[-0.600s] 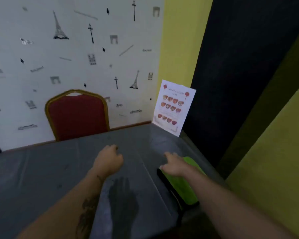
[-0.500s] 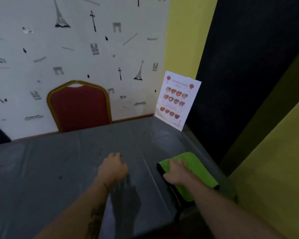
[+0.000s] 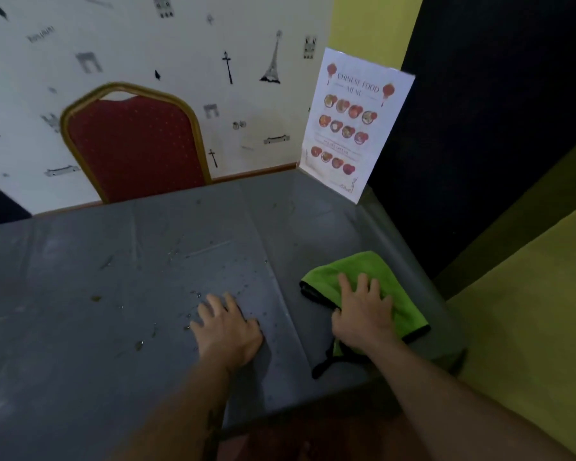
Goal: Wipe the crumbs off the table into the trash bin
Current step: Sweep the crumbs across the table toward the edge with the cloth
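Right hand (image 3: 363, 314) flat, fingers spread, pressing green cloth (image 3: 379, 277) on grey table (image 3: 64, 344). Left hand (image 3: 226, 327) spread flat left of cloth, among scattered crumbs (image 3: 193, 294). Red chair (image 3: 133, 144) beyond cloth, against wall.

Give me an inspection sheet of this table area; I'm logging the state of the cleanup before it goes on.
Surface: grey table with a creased cover, crumbs and specks scattered mostly left of the centre crease.
Job's things: green cloth lying flat near the table's right edge; trash bin not in view.
Clutter: food menu sheet standing at the far right corner.
Hands: left hand flat on the table among the crumbs; right hand pressed flat on the cloth, fingers spread.
Cables: nothing seen.
Surroundings: red chair with a gold frame behind the table, patterned white wall, yellow and black panels to the right.
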Tool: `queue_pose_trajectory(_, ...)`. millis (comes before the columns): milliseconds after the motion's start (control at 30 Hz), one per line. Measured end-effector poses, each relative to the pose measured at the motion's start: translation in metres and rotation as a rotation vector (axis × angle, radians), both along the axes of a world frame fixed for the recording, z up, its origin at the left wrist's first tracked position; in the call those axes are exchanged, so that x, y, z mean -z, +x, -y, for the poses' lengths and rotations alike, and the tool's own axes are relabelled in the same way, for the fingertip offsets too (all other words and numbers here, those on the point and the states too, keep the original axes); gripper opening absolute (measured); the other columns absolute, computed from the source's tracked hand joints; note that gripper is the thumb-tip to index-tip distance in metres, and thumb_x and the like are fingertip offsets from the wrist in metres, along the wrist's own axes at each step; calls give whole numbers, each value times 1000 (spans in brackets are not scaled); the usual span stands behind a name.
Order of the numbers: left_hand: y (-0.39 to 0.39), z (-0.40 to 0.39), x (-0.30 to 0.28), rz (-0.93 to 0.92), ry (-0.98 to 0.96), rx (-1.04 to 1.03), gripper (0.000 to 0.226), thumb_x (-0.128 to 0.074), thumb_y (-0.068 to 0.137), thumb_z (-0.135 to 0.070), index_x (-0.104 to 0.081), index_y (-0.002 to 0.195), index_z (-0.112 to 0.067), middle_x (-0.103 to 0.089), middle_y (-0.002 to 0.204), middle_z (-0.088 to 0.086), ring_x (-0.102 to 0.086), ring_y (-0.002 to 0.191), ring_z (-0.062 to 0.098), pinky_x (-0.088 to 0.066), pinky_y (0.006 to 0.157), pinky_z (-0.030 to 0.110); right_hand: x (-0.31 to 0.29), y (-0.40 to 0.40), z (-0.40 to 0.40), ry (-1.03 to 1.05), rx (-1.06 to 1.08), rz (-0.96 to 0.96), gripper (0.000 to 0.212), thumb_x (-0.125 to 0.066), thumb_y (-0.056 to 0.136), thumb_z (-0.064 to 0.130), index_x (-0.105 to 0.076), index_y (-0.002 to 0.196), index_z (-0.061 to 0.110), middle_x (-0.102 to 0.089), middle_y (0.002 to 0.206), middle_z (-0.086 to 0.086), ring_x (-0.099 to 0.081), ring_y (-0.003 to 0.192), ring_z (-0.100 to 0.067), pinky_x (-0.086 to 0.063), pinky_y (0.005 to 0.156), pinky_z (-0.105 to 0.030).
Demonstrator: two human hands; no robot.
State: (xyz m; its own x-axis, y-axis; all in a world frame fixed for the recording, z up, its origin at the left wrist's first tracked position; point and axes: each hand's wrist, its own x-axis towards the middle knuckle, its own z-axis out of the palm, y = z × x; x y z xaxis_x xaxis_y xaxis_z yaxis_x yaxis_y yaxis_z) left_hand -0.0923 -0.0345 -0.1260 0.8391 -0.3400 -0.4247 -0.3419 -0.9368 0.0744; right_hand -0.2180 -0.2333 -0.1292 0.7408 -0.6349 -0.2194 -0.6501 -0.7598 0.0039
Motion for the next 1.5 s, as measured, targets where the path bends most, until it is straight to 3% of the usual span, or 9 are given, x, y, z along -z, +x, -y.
queue_pose_trajectory(333, 12, -6, -7, -41, 27, 66, 80, -30, 89, -63, -23, 150, -12, -24, 154, 19, -32, 138, 42, -32, 112, 56, -18, 9, 23, 120, 74, -1, 67, -60, 78, 16, -37, 141, 14, -40, 134, -14, -43, 118, -37, -42, 97, -41)
queue_pose_trajectory(467, 16, -10, -17, -89, -1, 94, 70, -35, 93, -55, -26, 148, -15, -29, 151, 18, -34, 137, 40, -30, 114, 54, -35, 29, 22, 252, 150, 62, 64, -54, 81, 12, -37, 143, 15, -35, 142, -17, -34, 131, -39, -35, 106, -43)
queue_pose_trajectory(567, 17, -25, -30, -63, -78, 127, 64, -38, 96, -48, -25, 149, -15, -30, 152, 15, -31, 140, 36, -23, 118, 54, -50, 52, 0, 264, 107, 116, 63, -52, 81, 12, -37, 142, 14, -34, 138, -16, -32, 128, -37, -37, 102, -44)
queue_pose_trajectory(900, 59, -196, -42, 85, -117, -133, 59, -33, 97, -40, -25, 150, -15, -24, 157, 12, -22, 146, 33, -17, 119, 50, -104, 163, -162, 133, -298, 244, 50, -51, 85, 14, -39, 133, 18, -37, 120, -8, -37, 111, -28, -36, 77, -36)
queue_pose_trajectory(1200, 102, -362, -11, 152, -68, -318, 60, -33, 96, -39, -24, 150, -15, -20, 158, 12, -21, 145, 34, -20, 118, 52, -86, 233, -341, 187, -537, 196, 56, -53, 80, 12, -39, 133, 17, -35, 122, -8, -35, 111, -27, -36, 79, -34)
queue_pose_trajectory(1300, 118, -385, 0, 198, -62, -301, 58, -32, 93, -40, -34, 145, -15, -31, 153, 12, -30, 140, 34, -28, 113, 52, -66, 246, -389, 313, -525, 159, 51, -53, 81, 20, -41, 130, 16, -35, 124, -9, -34, 117, -30, -38, 85, -39)
queue_pose_trajectory(1367, 124, -395, 9, 209, -77, -299, 64, -28, 86, -44, -46, 139, -12, -44, 146, 15, -42, 133, 36, -37, 106, 54, -50, 249, -414, 369, -549, 56, 55, -53, 84, 35, -40, 134, 16, -33, 132, -12, -30, 128, -35, -35, 100, -45)
queue_pose_trajectory(1433, 125, -402, 18, 226, -102, -283, 66, -29, 81, -44, -56, 131, -10, -54, 139, 16, -51, 125, 38, -44, 99, 53, -35, 249, -432, 385, -563, -130, 72, -49, 86, 54, -29, 147, 22, -14, 154, -17, -9, 143, -43, -18, 112, -56)
queue_pose_trajectory(1500, 126, -405, 21, 241, -125, -267, 65, -34, 80, -42, -58, 130, -9, -56, 137, 16, -52, 123, 38, -45, 98, 53, -22, 245, -441, 368, -550, -236, 80, -42, 88, 63, -8, 155, 33, 15, 161, -18, 16, 146, -44, -2, 112, -66)
